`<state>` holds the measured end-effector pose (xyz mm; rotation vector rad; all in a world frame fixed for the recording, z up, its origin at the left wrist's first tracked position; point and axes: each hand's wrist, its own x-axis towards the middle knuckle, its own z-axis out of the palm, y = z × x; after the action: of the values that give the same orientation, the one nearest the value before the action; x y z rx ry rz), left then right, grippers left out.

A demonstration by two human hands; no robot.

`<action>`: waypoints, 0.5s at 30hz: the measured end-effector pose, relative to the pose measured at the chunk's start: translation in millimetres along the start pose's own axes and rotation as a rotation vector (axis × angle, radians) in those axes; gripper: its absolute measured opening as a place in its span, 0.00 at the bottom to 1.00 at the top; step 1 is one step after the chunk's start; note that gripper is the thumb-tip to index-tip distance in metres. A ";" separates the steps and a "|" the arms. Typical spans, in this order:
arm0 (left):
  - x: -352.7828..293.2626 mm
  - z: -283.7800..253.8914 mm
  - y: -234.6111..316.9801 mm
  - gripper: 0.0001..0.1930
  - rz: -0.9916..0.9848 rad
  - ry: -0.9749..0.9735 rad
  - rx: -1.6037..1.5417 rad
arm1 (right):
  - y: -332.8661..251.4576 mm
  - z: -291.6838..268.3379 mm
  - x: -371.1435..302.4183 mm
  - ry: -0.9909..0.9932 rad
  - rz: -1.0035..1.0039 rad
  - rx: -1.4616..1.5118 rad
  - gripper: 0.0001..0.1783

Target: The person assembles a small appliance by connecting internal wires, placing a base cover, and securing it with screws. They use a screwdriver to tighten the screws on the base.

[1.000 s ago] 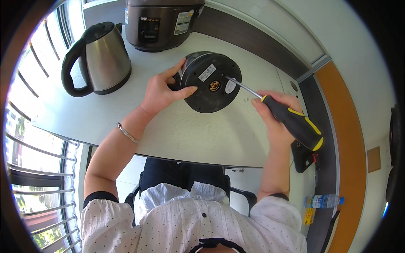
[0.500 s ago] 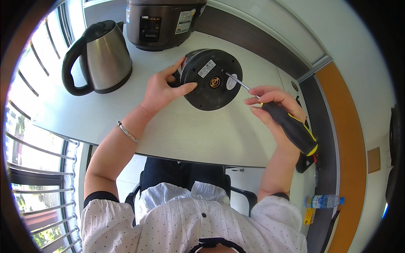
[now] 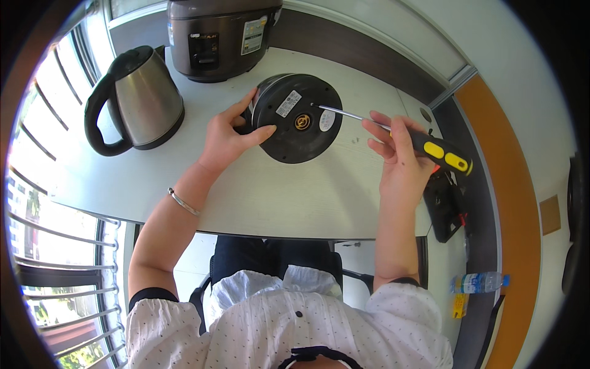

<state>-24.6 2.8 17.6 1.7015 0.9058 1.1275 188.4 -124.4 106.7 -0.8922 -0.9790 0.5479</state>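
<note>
An electric kettle [image 3: 289, 138] lies tipped with its round black underside toward me, showing a gold ring connector at the centre and two pale labels. My left hand [image 3: 230, 135] grips its left edge, thumb on the underside and fingers behind the rim. In my right hand [image 3: 399, 150] is a screwdriver [image 3: 441, 152] with a black and yellow handle, held between thumb and fingers. Its long metal shaft points left, and the tip is at a small hole in the upper part of the underside. Whether a screw sits there is too small to tell.
A steel kettle [image 3: 147, 98] with a black handle stands at left, beside a brown cooker [image 3: 215, 40] at the back. Black tool-like items [image 3: 444, 206] lie at the table's right side. Farther down right are a plastic bottle [image 3: 479, 283] and a yellow packet [image 3: 460, 305].
The screwdriver handle has swung up and right and rolled, so its yellow patches show. My right hand has changed its hold. The tip stays at the underside; my left hand keeps its grip.
</note>
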 end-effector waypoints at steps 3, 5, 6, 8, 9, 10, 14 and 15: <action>-2.0 2.1 4.6 0.41 0.024 0.006 -0.041 | 3.7 -16.0 6.5 0.029 0.054 0.154 0.10; -1.4 2.3 0.9 0.40 0.037 0.022 -0.070 | 3.3 -24.4 7.6 0.036 0.056 0.237 0.10; -1.3 2.9 1.1 0.40 0.042 0.021 -0.077 | 3.6 -29.0 7.7 0.041 0.007 0.193 0.10; -1.0 3.8 1.7 0.39 0.051 0.021 -0.092 | 4.4 -39.0 8.2 0.050 -0.089 0.102 0.11; -1.0 4.4 0.8 0.39 0.043 0.022 -0.087 | 5.3 -47.4 8.8 0.018 -0.102 0.043 0.09; -0.5 5.0 -0.2 0.39 0.038 0.021 -0.084 | 8.8 -56.6 11.1 -0.032 -0.161 -0.090 0.07; -0.2 3.5 -4.5 0.38 0.045 0.029 -0.039 | 35.8 -110.8 32.6 -0.353 -0.473 -0.785 0.14; -1.2 2.6 -4.6 0.38 0.061 0.034 -0.029 | 40.5 -121.0 33.6 -0.430 -0.461 -0.920 0.14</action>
<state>-23.0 2.7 12.5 1.7008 0.8601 1.2076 310.5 -124.8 56.6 -1.3173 -1.8353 -0.1607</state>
